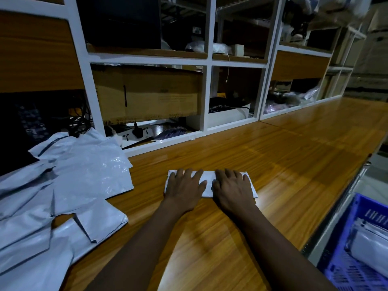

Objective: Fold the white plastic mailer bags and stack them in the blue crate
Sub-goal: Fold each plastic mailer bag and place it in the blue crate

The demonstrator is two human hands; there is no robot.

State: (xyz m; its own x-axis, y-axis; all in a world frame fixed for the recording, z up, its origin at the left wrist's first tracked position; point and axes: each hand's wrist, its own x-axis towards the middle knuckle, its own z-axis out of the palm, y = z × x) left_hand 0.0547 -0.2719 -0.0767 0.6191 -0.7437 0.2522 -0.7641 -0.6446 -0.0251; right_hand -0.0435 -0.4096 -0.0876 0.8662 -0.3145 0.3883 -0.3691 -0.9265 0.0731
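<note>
Two forearms (147, 248) reach in from the near edge. At left, loose mailer bags (73, 185) sprawl on the wooden surface (273, 164). In the centre, the left grip (184, 185) and right grip (233, 187) lie flat with fingers straight, pressing a folded mailer (206, 191). Behind, white shelving (206, 59) holds a cardboard box (151, 93). At right, the blue crate (344, 267) holds stacked mailers (369, 248).

No word, number or brand can be read anywhere. The cardboard box (147, 95) in the shelf (206, 64) bears a faint block of dark print on the right of its front and a band of print along its lower edge (both too blurred and dim to make out a single letter). The blue crate (357, 211) shows a row of short white marks on its wall, and whether these are letters or slots cannot be told.
</note>
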